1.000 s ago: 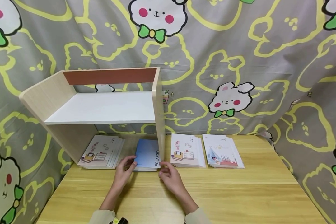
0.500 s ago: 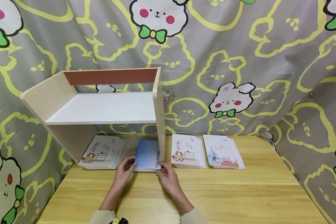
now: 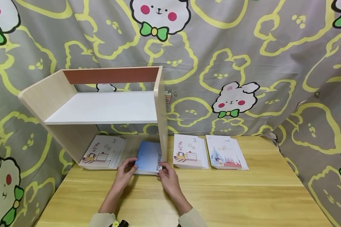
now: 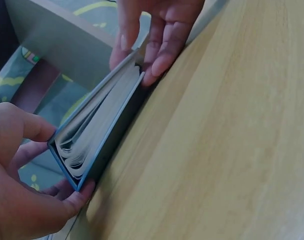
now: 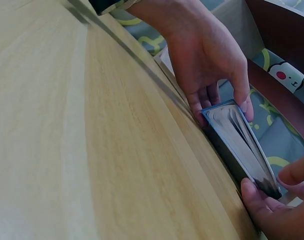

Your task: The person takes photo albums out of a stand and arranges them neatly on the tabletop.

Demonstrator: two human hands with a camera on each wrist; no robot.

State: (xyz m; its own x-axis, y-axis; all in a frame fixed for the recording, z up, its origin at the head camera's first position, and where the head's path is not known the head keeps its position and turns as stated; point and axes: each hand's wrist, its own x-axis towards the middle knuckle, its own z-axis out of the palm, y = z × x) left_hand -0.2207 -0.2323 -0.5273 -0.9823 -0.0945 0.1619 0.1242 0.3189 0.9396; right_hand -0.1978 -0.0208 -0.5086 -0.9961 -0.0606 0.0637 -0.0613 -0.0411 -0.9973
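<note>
A blue photo album [image 3: 149,155] with "POLAROID" printed along its right side lies flat in the lower bay of a wooden desk shelf [image 3: 160,104], beside the right side panel. Its front edge, with loosely fanned pages [image 4: 99,117], faces me. My left hand [image 3: 125,173] grips the album's left front corner, thumb and fingers on opposite covers in the left wrist view. The right front corner is pinched by my right hand [image 3: 169,179]. In the right wrist view, the right hand [image 5: 284,205] is partly cut off by the frame; the left hand [image 5: 207,55] appears opposite.
Inside the shelf at left lies a stack of illustrated booklets [image 3: 102,151]. Two more stacks, one booklet pile [image 3: 188,151] and another pile [image 3: 225,153], lie right of the shelf on the wooden table [image 3: 244,195]. A patterned curtain [image 3: 204,41] hangs behind.
My right hand has shifted left, closing onto the album's right front corner. The album has come slightly toward me and left. My left hand stays at its left corner.
</note>
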